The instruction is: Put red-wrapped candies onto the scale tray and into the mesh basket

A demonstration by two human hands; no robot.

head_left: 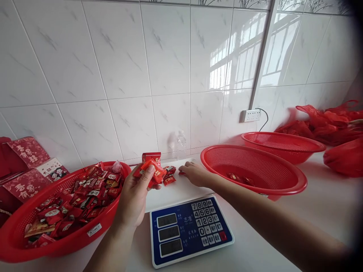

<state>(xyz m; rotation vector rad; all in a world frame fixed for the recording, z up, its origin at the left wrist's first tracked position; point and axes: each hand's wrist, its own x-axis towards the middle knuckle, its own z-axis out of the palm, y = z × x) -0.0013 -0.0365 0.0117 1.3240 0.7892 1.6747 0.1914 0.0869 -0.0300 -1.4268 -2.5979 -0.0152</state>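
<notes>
While the left hand [136, 194] is pinching several red packets [159, 173], the right hand [196, 174] is touching a small packet [182, 173] on the scale pan [176, 196];
can't tell if the right is pinching; loose packets [169, 180] are lying between both hands; filled red basket [75, 241] is sitting at left.

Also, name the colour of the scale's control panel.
Dark blue on the control panel; head view.

Skt [251, 115] on wall [170, 49], clr btl [181, 146].
</notes>
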